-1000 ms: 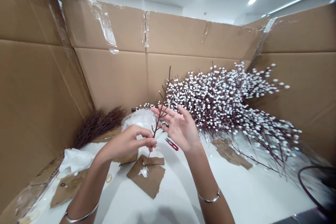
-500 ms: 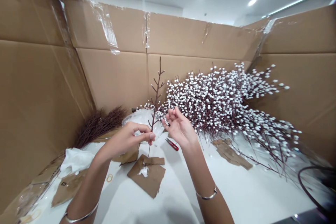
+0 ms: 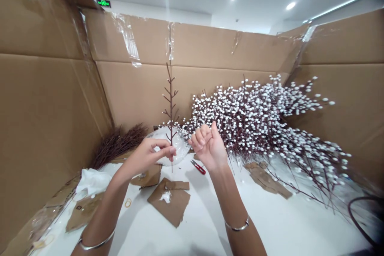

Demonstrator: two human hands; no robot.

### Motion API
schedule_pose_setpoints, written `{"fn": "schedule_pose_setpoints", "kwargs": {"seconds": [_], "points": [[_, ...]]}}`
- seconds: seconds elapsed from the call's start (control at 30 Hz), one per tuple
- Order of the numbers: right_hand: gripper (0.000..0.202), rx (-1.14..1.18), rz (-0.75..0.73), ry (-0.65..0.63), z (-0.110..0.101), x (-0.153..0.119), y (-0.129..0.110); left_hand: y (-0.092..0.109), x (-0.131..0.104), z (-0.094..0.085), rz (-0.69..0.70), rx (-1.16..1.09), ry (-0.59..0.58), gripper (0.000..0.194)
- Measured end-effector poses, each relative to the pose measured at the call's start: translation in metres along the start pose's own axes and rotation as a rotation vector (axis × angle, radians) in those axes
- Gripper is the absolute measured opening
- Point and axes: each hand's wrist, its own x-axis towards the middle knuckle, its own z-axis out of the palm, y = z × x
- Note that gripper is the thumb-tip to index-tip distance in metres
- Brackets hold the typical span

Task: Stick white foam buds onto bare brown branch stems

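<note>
Thumb and forefinger of the left hand (image 3: 150,156) pinch the bare brown twig (image 3: 171,104) upright above the table (image 3: 204,224); keeping that grip low and steady lets the loosely curled, empty right hand (image 3: 208,144) work its stubs.

Matt brown cardboard walls (image 3: 135,88) patched with glossy clear tape (image 3: 129,40); smooth white tabletop (image 3: 279,224); rough bare twig (image 3: 171,104).
</note>
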Motion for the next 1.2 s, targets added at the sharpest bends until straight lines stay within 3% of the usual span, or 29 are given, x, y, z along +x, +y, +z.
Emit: {"fn": "schedule_pose_setpoints", "kwargs": {"seconds": [0.07, 0.23, 0.4, 0.53, 0.7, 0.9, 1.07, 1.2], "points": [[0.044, -0.091, -0.023, 0.037, 0.001, 0.000, 0.001, -0.001, 0.001, 0.001, 0.004, -0.012, 0.032, 0.038], [0.058, -0.272, -0.144, 0.060, 0.005, -0.003, 0.010, -0.005, 0.006, 0.007, 0.004, -0.051, 0.101, 0.038], [0.032, -0.461, -0.005, -0.013, 0.005, -0.005, 0.019, -0.006, 0.009, 0.013, 0.020, -0.113, 0.052, 0.038], [0.032, -0.287, 0.155, -0.133, 0.006, -0.002, 0.026, -0.005, 0.010, 0.018, 0.061, -0.167, -0.013, 0.040], [0.032, -0.113, 0.218, -0.128, 0.006, 0.000, 0.029, -0.004, 0.011, 0.020, 0.053, -0.265, -0.060, 0.037], [0.030, -0.116, 0.198, -0.126, 0.009, -0.001, 0.028, -0.015, 0.015, 0.023, 0.030, -0.361, -0.082, 0.043], [0.026, -0.116, 0.115, -0.023, 0.010, 0.000, 0.032, -0.021, 0.024, 0.030, 0.057, -0.416, -0.088, 0.046], [0.021, -0.215, -0.035, 0.082, 0.006, 0.002, 0.033, -0.034, 0.030, 0.022, 0.038, -0.236, -0.043, 0.044]]}}
